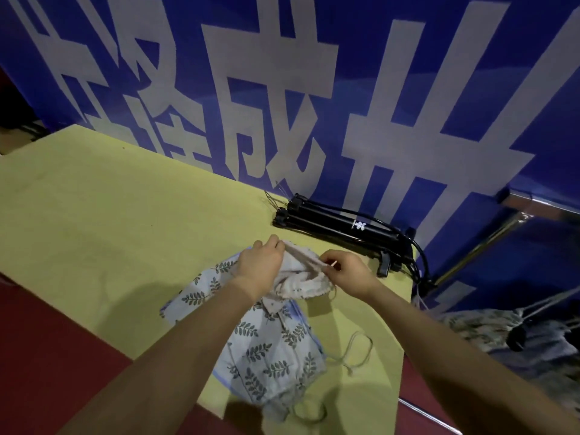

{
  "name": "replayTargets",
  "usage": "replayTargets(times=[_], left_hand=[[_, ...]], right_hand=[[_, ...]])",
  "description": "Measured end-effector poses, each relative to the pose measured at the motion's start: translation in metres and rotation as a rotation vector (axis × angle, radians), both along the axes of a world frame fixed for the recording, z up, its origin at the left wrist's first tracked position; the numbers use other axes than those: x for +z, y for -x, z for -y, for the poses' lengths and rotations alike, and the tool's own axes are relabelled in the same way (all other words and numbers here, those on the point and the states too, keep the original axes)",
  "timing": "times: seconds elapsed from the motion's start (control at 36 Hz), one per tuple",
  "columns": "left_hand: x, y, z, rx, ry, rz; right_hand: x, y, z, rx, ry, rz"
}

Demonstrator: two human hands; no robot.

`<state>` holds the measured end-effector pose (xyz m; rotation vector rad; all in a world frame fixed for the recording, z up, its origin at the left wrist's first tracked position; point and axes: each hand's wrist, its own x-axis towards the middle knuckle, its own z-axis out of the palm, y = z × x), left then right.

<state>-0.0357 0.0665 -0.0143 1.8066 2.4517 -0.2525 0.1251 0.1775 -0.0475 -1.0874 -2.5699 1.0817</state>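
Note:
A light blue cloth with a dark leaf print (270,356) lies crumpled on the yellow tabletop (110,230). Its upper end is turned out, showing a pale lining (301,281). My left hand (260,265) pinches the lifted edge of that lining at the far side. My right hand (348,271) pinches the same edge a short way to the right, and the fabric is stretched between the two. A thin cord (354,356) trails from the cloth onto the table at the right.
A folded black tripod (339,227) with a cable lies along the back edge, against a blue banner with large white characters (282,89). Dark red surface (47,356) borders the yellow top in front. More patterned fabric (502,334) sits off the right edge.

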Motion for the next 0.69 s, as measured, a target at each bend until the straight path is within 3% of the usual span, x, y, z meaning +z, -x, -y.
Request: replayTargets(times=[0.06,0.14,0.31,0.47,0.69], left_hand=[[-0.002,0.003,-0.004,0.027,-0.037,-0.001],[-0.011,0.007,-0.007,-0.039,-0.116,0.034],[-0.028,0.005,-0.017,-0.060,-0.119,0.190],[-0.040,-0.010,-0.033,0.006,-0.136,0.221],[-0.047,-0.013,-0.043,0.066,-0.144,0.239]], right_hand=[[-0.003,0.002,0.000,-0.011,0.157,-0.083],[-0.015,0.002,-0.005,-0.209,0.269,-0.126],[-0.051,0.000,-0.026,-0.393,0.004,0.116],[-0.075,0.005,-0.038,-0.292,-0.022,0.260],[-0.091,0.012,-0.040,-0.235,-0.061,0.267]])
